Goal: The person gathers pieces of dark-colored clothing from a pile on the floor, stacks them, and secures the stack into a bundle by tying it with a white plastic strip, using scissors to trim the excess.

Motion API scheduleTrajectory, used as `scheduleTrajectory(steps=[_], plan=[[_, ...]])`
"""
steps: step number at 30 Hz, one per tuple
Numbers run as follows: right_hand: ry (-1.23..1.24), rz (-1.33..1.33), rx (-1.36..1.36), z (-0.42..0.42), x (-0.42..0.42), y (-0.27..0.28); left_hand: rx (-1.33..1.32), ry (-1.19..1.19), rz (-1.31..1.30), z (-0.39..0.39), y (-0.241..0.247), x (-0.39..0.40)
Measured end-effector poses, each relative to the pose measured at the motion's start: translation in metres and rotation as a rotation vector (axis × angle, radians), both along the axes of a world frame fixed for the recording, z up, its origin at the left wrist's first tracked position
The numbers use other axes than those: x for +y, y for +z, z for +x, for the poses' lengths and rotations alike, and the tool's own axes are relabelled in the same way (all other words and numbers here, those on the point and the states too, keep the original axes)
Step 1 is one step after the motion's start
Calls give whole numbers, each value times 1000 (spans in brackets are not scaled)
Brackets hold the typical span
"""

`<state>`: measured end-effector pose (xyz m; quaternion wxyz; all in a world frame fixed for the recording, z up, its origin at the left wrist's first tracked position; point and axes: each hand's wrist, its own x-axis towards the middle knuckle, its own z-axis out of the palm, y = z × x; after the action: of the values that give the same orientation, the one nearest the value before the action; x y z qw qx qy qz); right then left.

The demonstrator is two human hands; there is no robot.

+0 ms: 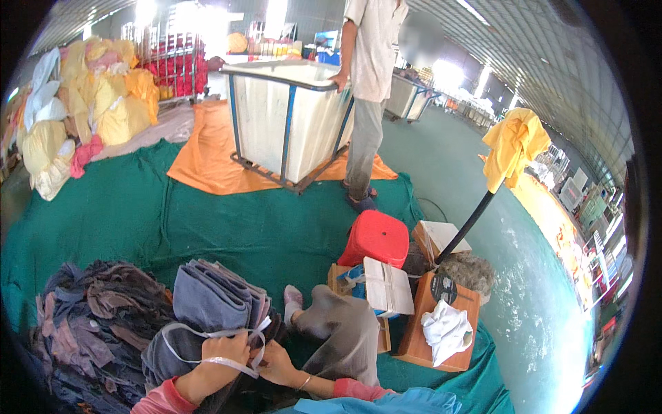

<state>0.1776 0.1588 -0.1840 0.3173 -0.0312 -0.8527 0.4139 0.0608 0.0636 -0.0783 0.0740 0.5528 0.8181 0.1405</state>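
Observation:
Before me, a stack of folded grey cloths (220, 295) stands on edge, with more dark grey cloth bunched below it. My left hand (226, 348) is closed on a white strap (178, 352) that loops around the near end of the stack; part of the strap crosses the wrist. Close on its right, my right hand (276, 365) pinches the strap beside the cloths, its fingertips partly hidden. A large heap of crumpled dark grey and brown cloths (98, 331) lies to the left of the stack.
Green sheeting (232, 222) covers the floor. To the right are a red plastic stool (377, 238), tied boxes (388, 287), a wooden box (429, 346) with white cloth, and a black pole (465, 227) topped with yellow cloth. A person (367, 93) stands beside a wheeled bin (289, 119).

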Motion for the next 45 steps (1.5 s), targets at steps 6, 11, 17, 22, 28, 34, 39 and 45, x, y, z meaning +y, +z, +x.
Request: scheduleTrajectory(steps=[6, 11, 17, 22, 28, 34, 39, 45], plan=[[216, -644, -344, -2, 2, -25, -52, -50, -9, 2, 5, -2], [336, -967, -274, -3, 0, -12, -72, -149, 3, -1, 7, -9], [366, -1431, -246, 2, -1, -18, -76, -329, 31, -5, 7, -9], [475, -1530, -270, -1, 2, -25, 15, -339, 88, -1, 0, -12], [472, -1658, -238, -3, -1, -45, 222, -389, 130, 2, -3, -10], [443, -1665, -234, -4, 2, -36, 347, -397, 122, 2, -6, -7], [686, -1750, -193, -2, 11, -29, 440, -420, 147, 4, -8, -11], [607, -1631, -250, -4, 6, -44, 441, -374, 172, 4, -6, -8]])
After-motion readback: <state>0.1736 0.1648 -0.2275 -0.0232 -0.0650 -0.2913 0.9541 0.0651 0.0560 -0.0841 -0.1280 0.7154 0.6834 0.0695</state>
